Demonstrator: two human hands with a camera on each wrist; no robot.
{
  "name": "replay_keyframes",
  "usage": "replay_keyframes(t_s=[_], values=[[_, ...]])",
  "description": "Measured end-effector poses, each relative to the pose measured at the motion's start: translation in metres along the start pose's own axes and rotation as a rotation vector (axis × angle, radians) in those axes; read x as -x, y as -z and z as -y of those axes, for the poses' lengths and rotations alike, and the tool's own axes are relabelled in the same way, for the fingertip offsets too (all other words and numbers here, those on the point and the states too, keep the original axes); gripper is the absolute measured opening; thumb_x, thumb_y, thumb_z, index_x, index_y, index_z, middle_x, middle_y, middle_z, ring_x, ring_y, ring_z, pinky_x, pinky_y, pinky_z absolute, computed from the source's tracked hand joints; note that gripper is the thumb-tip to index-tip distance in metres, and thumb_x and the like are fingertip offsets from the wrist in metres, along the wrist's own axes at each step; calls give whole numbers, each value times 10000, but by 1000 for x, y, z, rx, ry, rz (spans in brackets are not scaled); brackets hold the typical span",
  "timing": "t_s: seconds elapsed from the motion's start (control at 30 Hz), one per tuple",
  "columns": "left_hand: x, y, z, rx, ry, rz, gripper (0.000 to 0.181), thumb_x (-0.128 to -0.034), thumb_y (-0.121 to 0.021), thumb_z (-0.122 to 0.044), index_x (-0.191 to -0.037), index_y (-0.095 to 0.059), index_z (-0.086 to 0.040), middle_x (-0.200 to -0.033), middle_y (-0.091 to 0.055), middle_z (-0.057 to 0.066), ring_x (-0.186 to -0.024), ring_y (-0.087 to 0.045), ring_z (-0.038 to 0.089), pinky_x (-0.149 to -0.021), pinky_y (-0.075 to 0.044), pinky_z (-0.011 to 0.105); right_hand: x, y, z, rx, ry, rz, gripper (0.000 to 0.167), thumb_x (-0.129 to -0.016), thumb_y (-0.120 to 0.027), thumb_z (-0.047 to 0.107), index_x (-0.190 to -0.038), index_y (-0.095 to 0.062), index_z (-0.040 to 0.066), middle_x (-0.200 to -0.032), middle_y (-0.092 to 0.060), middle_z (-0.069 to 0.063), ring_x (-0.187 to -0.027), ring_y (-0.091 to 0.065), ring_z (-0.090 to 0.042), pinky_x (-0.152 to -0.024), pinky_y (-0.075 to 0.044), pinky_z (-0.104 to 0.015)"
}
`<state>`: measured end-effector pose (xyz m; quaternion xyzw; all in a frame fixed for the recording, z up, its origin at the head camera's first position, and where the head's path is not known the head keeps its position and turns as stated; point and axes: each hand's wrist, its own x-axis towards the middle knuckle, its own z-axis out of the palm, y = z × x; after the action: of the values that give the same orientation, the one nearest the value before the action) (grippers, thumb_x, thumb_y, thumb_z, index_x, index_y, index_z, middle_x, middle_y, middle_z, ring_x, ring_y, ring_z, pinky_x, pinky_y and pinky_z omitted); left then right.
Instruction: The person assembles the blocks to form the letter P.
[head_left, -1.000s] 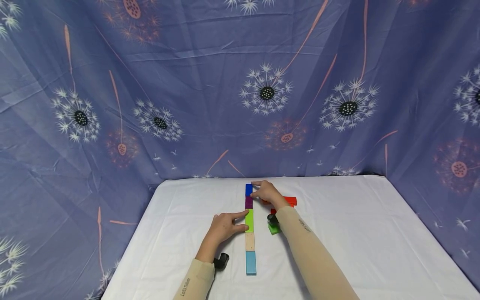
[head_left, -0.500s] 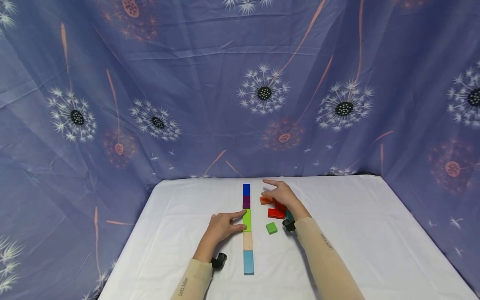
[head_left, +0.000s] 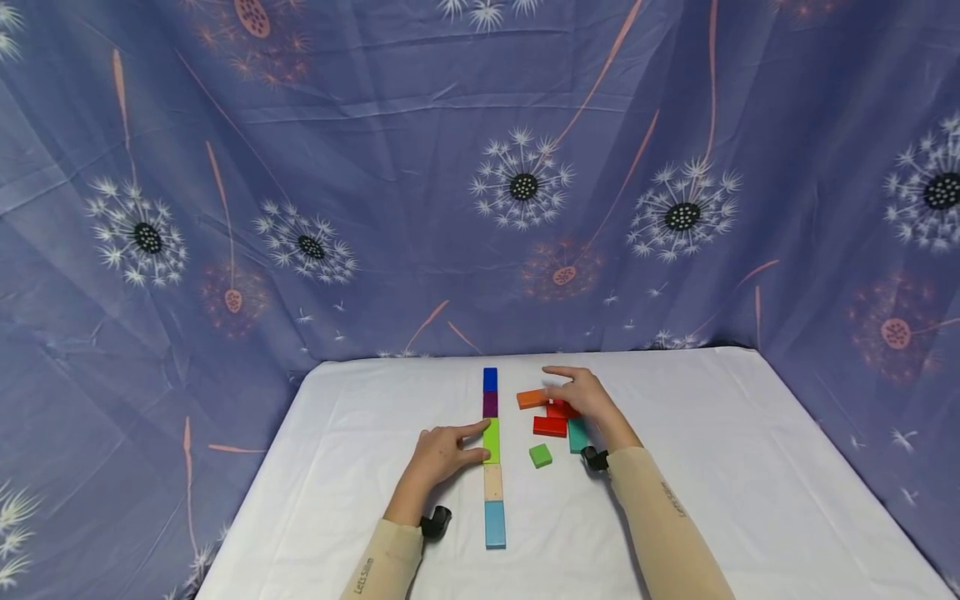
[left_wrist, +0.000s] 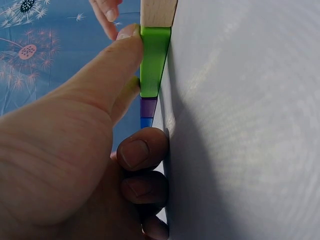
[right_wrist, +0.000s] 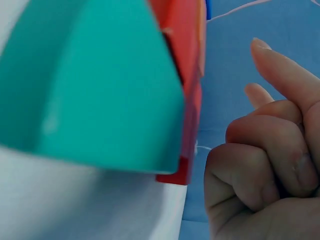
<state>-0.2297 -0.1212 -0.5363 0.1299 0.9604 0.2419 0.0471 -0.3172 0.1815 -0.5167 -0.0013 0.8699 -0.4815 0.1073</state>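
In the head view a row of wooden blocks runs away from me: light blue (head_left: 495, 525), plain wood (head_left: 492, 483), lime green (head_left: 492, 442), purple (head_left: 490, 405) and dark blue (head_left: 490, 380). My left hand (head_left: 438, 454) rests its thumb and index fingertips on the lime green block; the other fingers curl below, as the left wrist view shows. Over the loose blocks hovers my right hand (head_left: 588, 398), index finger extended and nothing held. Beneath or beside it lie an orange block (head_left: 531, 399), two red blocks (head_left: 550, 427) and a teal block (head_left: 577, 436).
A small green block (head_left: 540, 455) lies between the row and the teal block. White cloth covers the table (head_left: 337, 467). Behind it hangs a purple-blue curtain (head_left: 420, 208) with a dandelion print. Each wrist wears a black camera (head_left: 437, 522).
My right hand has left the dark blue block and moved right, above the orange and red blocks, uncovering the teal block. The left hand keeps touching the lime green block.
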Motion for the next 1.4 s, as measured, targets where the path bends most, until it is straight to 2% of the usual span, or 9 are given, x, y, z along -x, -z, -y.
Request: replay_keyframes(t_s=[0.07,0.17,0.23,0.33,0.63,0.93,1.1,1.27,1.4], values=[[0,0,0,0,-3,-7,627,-871,-807,-582,-1451,-655,-400,-673,-559,-55,-758,-485,142,-841,-382,415,0,-1,-3,6,-4,-4,519,-968,-766,292,-1470,-661,211,-1337,-663,-205,-1101,-585,-307,-959,-525,-475],[0,1,0,9,1,-10,629,-869,-809,-582,-1451,-655,-401,-673,-570,-58,-793,-499,151,-890,-414,462,-2,-3,-6,16,-20,-11,489,-967,-763,286,-1444,-684,220,-1586,-530,-202,-1373,-518,-379,-1166,-424,-606],[0,1,0,11,3,-8,629,-870,-808,-583,-1453,-653,-402,-679,-575,-60,-811,-503,153,-904,-420,476,-2,-5,-8,30,-26,-11,484,-960,-770,286,-1433,-693,216,-1615,-497,-214,-1454,-466,-418,-1192,-389,-628],[-1,2,0,15,2,-5,632,-869,-809,-583,-1455,-651,-404,-671,-571,-55,-794,-499,153,-876,-409,451,-4,-8,-9,63,-29,-19,490,-934,-798,299,-1408,-712,212,-1602,-513,-218,-1478,-449,-439,-1185,-396,-625],[-1,4,-1,22,-8,-3,636,-871,-800,-598,-1456,-651,-397,-642,-555,-60,-757,-482,150,-824,-367,385,-4,-12,-6,172,3,-55,456,-897,-822,258,-1342,-757,187,-1517,-599,-208,-1402,-519,-422,-1140,-452,-591],[0,2,-1,22,2,4,634,-872,-803,-591,-1457,-649,-403,-666,-554,-55,-754,-473,149,-813,-351,377,-3,-20,-1,303,15,-95,394,-876,-829,240,-1259,-797,152,-1360,-698,-204,-1127,-624,-342,-1010,-533,-517],[0,1,-1,19,10,7,633,-868,-805,-590,-1453,-652,-405,-668,-544,-58,-764,-477,145,-812,-343,371,-2,-22,2,320,-3,-102,377,-865,-812,218,-1234,-805,144,-1284,-729,-182,-992,-602,-288,-894,-544,-424],[1,1,-1,17,6,2,630,-870,-806,-585,-1452,-655,-398,-661,-540,-58,-761,-478,143,-823,-352,384,0,-24,4,309,5,-112,364,-840,-792,187,-1200,-814,131,-1194,-755,-160,-917,-587,-266,-749,-477,-312],[1,1,-1,16,0,-1,630,-869,-803,-594,-1450,-657,-398,-655,-537,-65,-747,-473,137,-818,-354,382,0,-24,3,287,0,-123,346,-848,-797,189,-1188,-819,136,-1129,-760,-139,-899,-585,-257,-725,-456,-293]])
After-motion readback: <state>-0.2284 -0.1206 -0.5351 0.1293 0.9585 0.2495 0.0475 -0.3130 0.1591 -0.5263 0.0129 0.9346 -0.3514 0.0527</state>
